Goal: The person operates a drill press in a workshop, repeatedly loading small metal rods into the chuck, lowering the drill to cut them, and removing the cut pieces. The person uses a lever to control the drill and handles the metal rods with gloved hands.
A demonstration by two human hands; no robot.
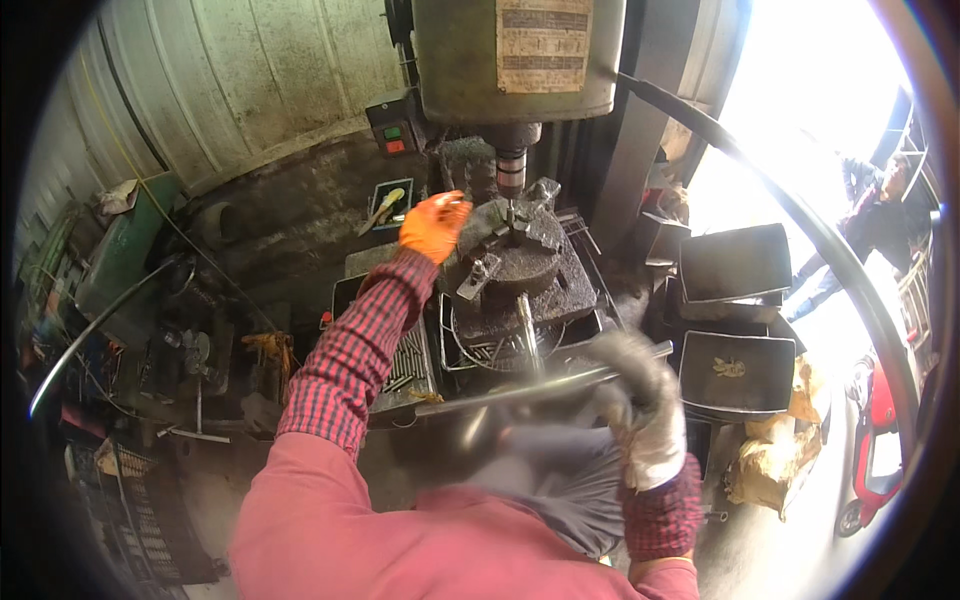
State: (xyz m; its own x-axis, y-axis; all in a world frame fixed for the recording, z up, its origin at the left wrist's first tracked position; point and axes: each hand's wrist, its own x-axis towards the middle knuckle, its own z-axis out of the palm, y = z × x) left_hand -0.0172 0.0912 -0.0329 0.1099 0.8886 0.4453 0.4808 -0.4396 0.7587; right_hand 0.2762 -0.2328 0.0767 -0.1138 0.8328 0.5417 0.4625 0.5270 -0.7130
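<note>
My left hand (pixel 435 227), in an orange glove, is raised at the left of the drill press table (pixel 550 300). Its fingers are curled closed; a small pale glint shows at the fingertips, but what they hold I cannot make out. Motion smears my right hand (pixel 642 390), in a grey-white glove, at a long metal bar (pixel 530 388); whether its fingers wrap round the bar is hidden. Above the table hangs the drill chuck (pixel 511 172), its bit pointing down at a clamped metal fixture (pixel 515 250).
Left of the table, a tray of metal rods (pixel 408 365) sits behind my left forearm. Dark bins (pixel 737 370) stand at the right, a sack (pixel 775 460) below. A switch box (pixel 393 125) is at the back. A person (pixel 875 205) is outside near a red scooter (pixel 880 440).
</note>
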